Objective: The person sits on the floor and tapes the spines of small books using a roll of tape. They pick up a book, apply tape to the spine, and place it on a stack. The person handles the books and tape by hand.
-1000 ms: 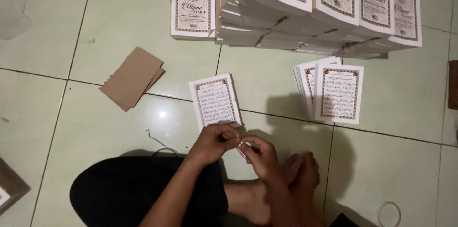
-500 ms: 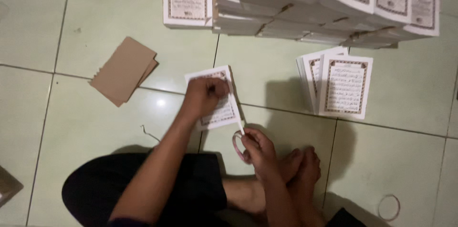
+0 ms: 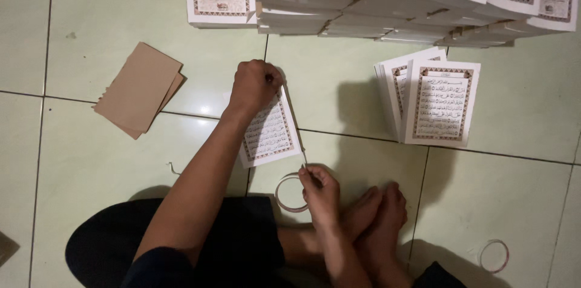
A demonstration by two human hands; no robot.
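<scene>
A thin white booklet with a patterned border lies on the floor tiles in front of me. My left hand is closed over its far top edge, pinching a strip of clear tape that runs down the booklet's right side. My right hand holds the other end of that strip near the booklet's lower right corner, next to a clear tape roll lying flat on the floor. My bare feet rest just right of the right hand.
A stack of brown card sheets lies at the left. A pile of matching booklets sits to the right, and long rows of stacked booklets fill the top. An empty tape ring lies at lower right.
My left hand has moved away from my right hand to the booklet's far edge, drawing the tape strip out along the booklet's right side. The right hand stayed near the roll.
</scene>
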